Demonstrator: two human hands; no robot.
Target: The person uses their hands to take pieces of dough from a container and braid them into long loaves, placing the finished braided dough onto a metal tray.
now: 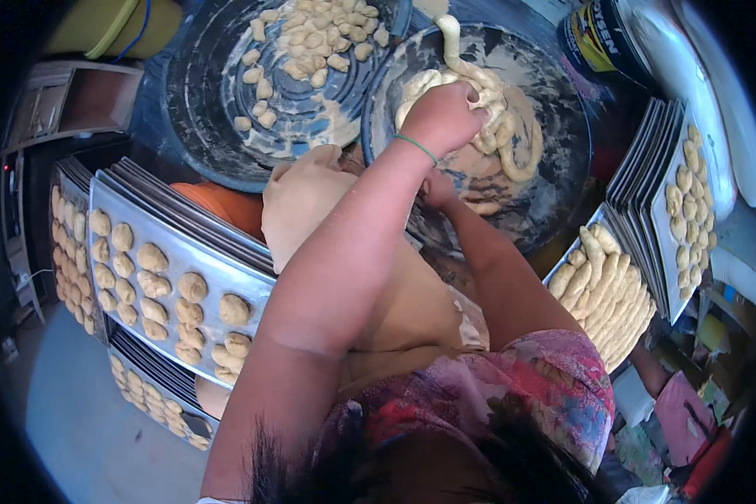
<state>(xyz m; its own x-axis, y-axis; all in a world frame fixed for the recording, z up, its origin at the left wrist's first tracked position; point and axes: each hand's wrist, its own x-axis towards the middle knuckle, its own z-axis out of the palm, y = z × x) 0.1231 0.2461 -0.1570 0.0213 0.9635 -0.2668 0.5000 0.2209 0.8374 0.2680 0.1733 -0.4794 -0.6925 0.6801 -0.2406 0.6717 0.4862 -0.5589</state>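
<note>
Ropes of pale dough lie coiled and heaped in the dark round basin ahead on the right. One thick end bends up over the far rim. My left hand, with a thin green band at the wrist, reaches across into this basin, its fingers curled round part of the dough rope. Lower down, close to the near left rim, my right hand looks closed; the left forearm partly covers it, and anything in its fingers is hidden. A small dough piece rests on the floury bottom beside it.
Another dark basin at the left holds many small dough pieces. Stacked metal trays with dough rounds stand on the left. At right are a tray of long dough sticks, another tray stack and a dark bucket.
</note>
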